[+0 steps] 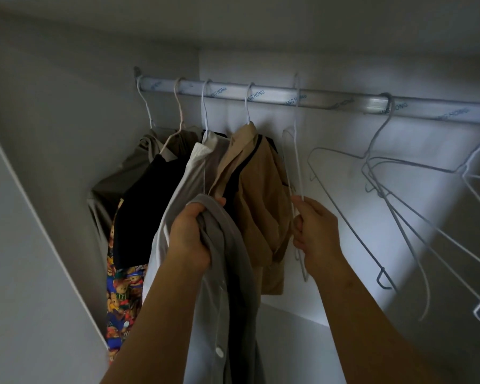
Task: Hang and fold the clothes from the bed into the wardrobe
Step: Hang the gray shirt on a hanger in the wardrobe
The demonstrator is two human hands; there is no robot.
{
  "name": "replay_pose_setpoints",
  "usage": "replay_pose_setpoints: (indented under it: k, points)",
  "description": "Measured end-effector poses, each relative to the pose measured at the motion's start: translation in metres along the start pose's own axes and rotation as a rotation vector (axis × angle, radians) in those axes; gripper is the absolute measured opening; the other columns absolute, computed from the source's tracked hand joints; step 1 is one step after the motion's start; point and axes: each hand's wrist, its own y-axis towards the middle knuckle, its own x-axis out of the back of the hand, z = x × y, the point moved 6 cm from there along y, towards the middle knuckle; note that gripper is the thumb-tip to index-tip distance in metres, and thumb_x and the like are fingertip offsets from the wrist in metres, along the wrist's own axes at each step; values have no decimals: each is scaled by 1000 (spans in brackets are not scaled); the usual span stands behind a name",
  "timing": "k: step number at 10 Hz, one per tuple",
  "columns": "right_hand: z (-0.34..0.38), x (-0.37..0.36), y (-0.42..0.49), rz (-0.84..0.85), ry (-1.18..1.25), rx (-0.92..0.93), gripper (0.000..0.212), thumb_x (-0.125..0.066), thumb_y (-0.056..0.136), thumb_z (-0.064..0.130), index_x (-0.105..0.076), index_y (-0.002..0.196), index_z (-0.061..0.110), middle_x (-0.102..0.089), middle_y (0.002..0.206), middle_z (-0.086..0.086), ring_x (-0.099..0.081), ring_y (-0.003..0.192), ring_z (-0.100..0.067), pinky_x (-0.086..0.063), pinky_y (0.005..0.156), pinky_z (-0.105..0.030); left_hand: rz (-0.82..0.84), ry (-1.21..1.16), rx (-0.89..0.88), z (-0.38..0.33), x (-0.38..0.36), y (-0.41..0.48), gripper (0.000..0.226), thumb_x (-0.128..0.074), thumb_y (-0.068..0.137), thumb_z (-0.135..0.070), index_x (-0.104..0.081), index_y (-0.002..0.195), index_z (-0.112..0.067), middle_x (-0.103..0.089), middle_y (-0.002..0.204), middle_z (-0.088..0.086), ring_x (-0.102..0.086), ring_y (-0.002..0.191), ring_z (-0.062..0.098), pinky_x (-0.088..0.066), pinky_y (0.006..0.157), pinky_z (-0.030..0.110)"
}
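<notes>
I am looking into the wardrobe at its metal rail [330, 97]. My left hand [190, 234] grips a bunched grey buttoned shirt [227, 286] that hangs down below it. My right hand [315, 231] pinches the lower part of an empty white wire hanger [295, 162], whose hook sits at the rail. Left of that hanger hang a tan garment [258, 212], a white shirt [178, 195], a black top [147, 206] and a grey garment [114, 184].
Several empty wire hangers [394, 189] hang tilted on the right part of the rail. A colourful bear-print fabric [122, 300] hangs low at the left. The wardrobe's side panel [25, 217] stands at the left, its white back wall [330, 167] behind.
</notes>
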Motion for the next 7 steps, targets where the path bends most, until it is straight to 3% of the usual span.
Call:
replay_pose_setpoints:
  k: [2,3,4,5,7]
  points:
    - [5,10,-27,-58,89,16,24,-52,95,20,-62,74,24,-45,35,14,-40,30,2,-30,33,-9,111,61,97,12,3,-5,52,-39,97,-33,-75,62,-17,-74,75,-3,-67,75,16,-46,70,36]
    - [23,7,-34,-100,71,29,18,-50,95,18,-66,88,14,-43,34,14,-39,29,1,-30,33,-10,133,87,158,11,9,-17,45,-39,97,-33,-74,75,-17,-74,78,-3,-68,77,17,-46,68,36]
    - [43,-1,-41,-106,33,76,20,-52,94,16,-64,78,17,-44,34,14,-39,30,2,-31,34,-10,153,43,226,6,13,-30,33,-36,98,-35,-61,94,-15,-73,79,-1,-60,90,20,-45,73,37]
    - [37,-10,-65,-119,43,49,19,-53,93,17,-64,78,19,-44,35,14,-38,30,1,-30,33,-12,162,85,246,-5,20,-41,32,-34,99,-34,-58,106,-14,-69,95,-2,-54,109,21,-42,90,41]
    - [-7,-7,-127,-179,-47,-4,14,-56,92,21,-67,84,21,-43,38,11,-35,32,-1,-30,36,-15,190,158,230,-11,27,-68,22,-39,96,-19,-60,94,-12,-68,94,-5,-62,95,12,-50,76,31]
